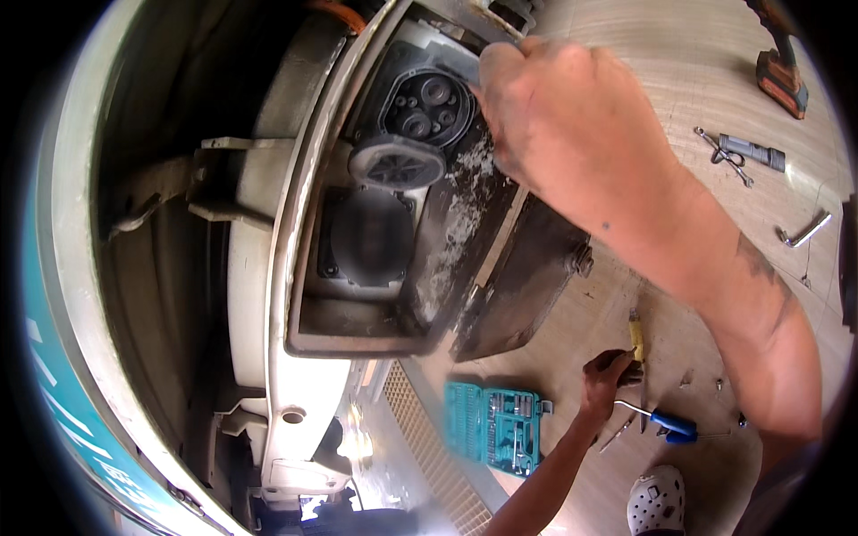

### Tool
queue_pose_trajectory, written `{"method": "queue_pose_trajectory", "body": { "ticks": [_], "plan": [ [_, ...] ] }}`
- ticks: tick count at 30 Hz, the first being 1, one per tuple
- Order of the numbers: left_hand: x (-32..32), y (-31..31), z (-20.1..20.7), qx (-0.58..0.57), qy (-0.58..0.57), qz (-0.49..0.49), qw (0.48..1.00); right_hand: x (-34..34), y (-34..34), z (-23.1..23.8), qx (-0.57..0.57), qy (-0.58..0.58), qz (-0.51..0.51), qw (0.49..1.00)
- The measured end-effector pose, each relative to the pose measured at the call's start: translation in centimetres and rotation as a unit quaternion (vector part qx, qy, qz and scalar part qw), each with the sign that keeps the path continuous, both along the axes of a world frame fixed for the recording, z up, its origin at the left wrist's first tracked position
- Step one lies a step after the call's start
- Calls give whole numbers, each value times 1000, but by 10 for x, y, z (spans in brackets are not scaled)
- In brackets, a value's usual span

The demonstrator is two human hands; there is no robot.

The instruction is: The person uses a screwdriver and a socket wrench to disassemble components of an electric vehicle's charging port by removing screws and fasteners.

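Note:
My right hand [536,98] is closed at the upper rim of a dark, box-shaped recess [344,344] in a pale vehicle body. A dull grey piece [458,62] shows beside its thumb, but whether the fingers grip it is hidden. Left of the hand is a round black housing [427,105] with several circular holes inside. Just below it, a black ribbed round cap [398,166] sits tilted. Lower in the recess, a smooth round black cover [368,237] is fixed to a square plate. My left hand is out of view.
Another person's hand [608,380] touches a yellow-handled tool [636,335] on the floor. Around it lie a blue-handled tool [675,425], a teal socket set [509,429], and a white clog [657,502]. A flashlight [751,152], wrenches [726,159] and power drill [781,76] lie right.

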State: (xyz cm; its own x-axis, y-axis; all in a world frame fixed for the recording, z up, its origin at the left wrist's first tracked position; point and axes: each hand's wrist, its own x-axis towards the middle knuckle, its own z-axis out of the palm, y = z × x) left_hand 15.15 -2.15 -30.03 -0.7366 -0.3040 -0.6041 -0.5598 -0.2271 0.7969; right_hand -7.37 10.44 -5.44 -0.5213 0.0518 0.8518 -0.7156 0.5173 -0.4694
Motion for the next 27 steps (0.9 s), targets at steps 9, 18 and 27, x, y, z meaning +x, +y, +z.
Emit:
{"method": "queue_pose_trajectory", "body": {
  "ticks": [9, 18, 27],
  "plan": [
    [-10, 19, 74, -77, 129, 59, 987, 3, 30, 20, 87, -14, 12, 996],
    [-35, 54, 147, -74, 277, 49, 957, -8, 56, 43, 126, -155, 160, 967],
    [-48, 75, 172, -88, 312, 82, 942, -25, 38, 31, 112, -66, 104, 986]
  ]
}}
